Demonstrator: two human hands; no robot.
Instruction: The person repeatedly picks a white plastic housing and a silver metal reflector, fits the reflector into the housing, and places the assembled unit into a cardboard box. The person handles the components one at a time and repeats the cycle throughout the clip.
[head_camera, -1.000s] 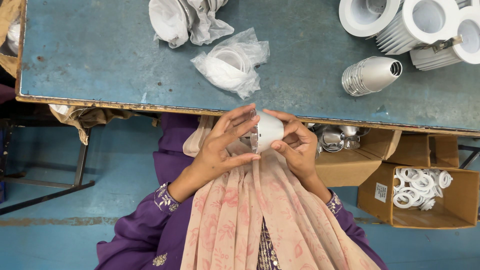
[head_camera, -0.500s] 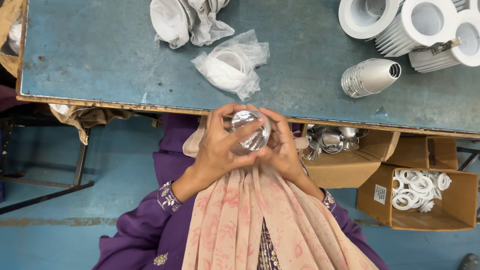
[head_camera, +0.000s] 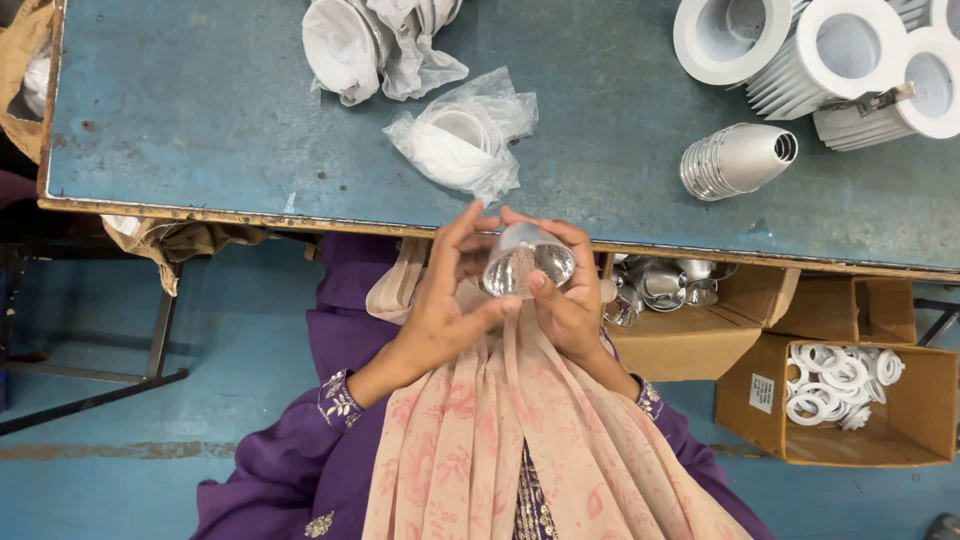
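I hold a small shiny silver reflector cup (head_camera: 522, 262) in both hands, just below the near edge of the blue worktable (head_camera: 200, 110). Its open mouth faces up toward me. My left hand (head_camera: 445, 300) cups it from the left, with fingertips on its rim and thumb under it. From the right, my right hand (head_camera: 570, 300) grips it, thumb on the rim and fingers curled behind it. A pink patterned scarf hangs below my hands over purple sleeves.
On the table lie a clear bag of white rings (head_camera: 462, 135), a second bag of white parts (head_camera: 375, 40), a stack of silver reflector cups (head_camera: 735, 160) and white finned lamp housings (head_camera: 830, 55). Cardboard boxes to the right hold silver cups (head_camera: 665, 285) and white rings (head_camera: 835, 380).
The part in my hands has been turned: a second ago its white outside showed, now its shiny hollow faces up. Both hands stay closed around it at the table edge.
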